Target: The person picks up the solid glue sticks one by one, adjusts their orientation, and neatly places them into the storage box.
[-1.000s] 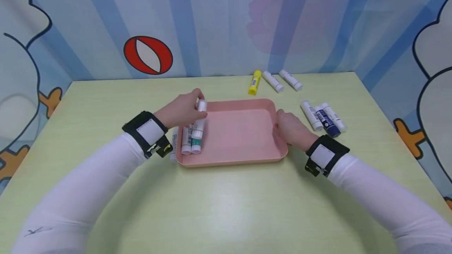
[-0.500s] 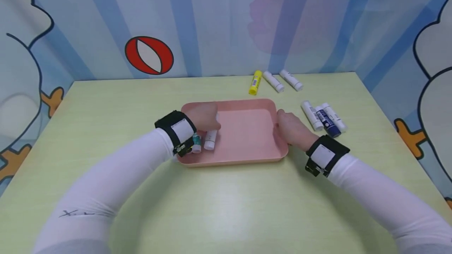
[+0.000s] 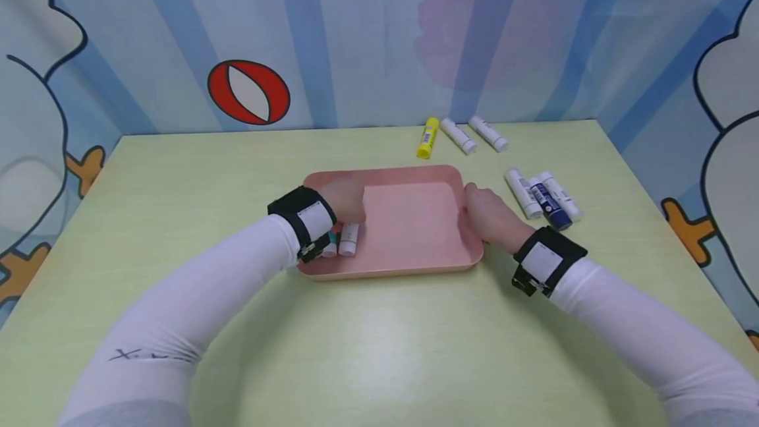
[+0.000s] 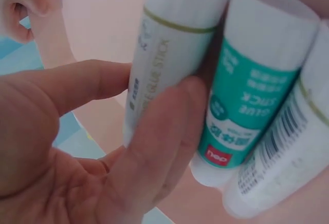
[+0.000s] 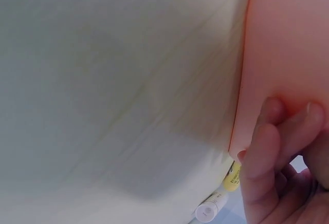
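Note:
Inside the left part of the pink tray (image 3: pixel 409 223), my left hand (image 3: pixel 346 199) pinches a white glue stick (image 3: pixel 348 240) between thumb and fingers. The left wrist view shows this stick's gold band and lettering. Beside it leans a green-and-white glue stick (image 4: pixel 252 90), and past that lies another white glue stick (image 4: pixel 288 152) with a barcode. My left hand and wrist hide much of them in the head view. At the tray's right rim, my right hand (image 3: pixel 492 217) grips the edge; in the right wrist view its curled fingers (image 5: pixel 262 157) touch the tray's side.
Behind the tray lie a yellow glue stick (image 3: pixel 427 138) and two white glue sticks (image 3: pixel 458 136). To the right, a dark blue glue stick (image 3: pixel 550 203) lies between two white ones. A patterned blue backdrop (image 3: pixel 367 38) borders the table (image 3: pixel 379 348).
My left hand has carried the white glue stick from above the tray's left end down into the tray, then shifted it slightly left beside the green one. My right hand has stayed put.

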{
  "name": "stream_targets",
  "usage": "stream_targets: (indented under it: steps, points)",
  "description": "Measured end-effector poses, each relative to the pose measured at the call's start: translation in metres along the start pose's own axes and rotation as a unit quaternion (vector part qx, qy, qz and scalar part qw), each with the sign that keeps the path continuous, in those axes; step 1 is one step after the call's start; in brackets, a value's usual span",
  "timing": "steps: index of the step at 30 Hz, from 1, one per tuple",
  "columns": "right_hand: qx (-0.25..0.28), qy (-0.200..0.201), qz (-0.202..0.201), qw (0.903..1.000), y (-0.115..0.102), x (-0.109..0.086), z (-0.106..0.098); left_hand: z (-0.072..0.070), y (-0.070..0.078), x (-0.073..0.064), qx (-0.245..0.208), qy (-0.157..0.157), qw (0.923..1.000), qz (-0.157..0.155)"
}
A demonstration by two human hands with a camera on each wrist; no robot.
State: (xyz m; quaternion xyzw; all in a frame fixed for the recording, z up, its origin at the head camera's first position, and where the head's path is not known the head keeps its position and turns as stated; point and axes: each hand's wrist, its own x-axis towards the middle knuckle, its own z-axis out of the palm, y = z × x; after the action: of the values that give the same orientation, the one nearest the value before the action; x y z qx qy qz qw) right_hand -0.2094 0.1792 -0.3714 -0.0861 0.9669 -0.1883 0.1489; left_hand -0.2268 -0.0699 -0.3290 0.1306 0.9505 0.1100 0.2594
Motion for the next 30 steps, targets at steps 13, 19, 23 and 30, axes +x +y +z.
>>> stream_targets:
  steps: [13, 19, 23, 30]
  points:
    - [-0.004, 0.004, -0.011, 0.9999, 0.001, 0.0, -0.001, 0.003, -0.01, 0.011, 0.046, 0.037, 0.9982, 0.009]
    - [0.001, 0.001, -0.005, 1.0, 0.001, 0.001, 0.0, 0.004, -0.016, 0.013, 0.039, 0.048, 0.9979, 0.018]
    - [0.004, 0.001, -0.003, 1.0, 0.002, 0.001, 0.001, 0.0, -0.026, 0.008, 0.038, 0.062, 0.9971, 0.024]
    - [0.005, 0.003, -0.004, 1.0, 0.003, 0.001, 0.002, -0.025, -0.051, -0.022, -0.073, 0.114, 0.9907, 0.015]
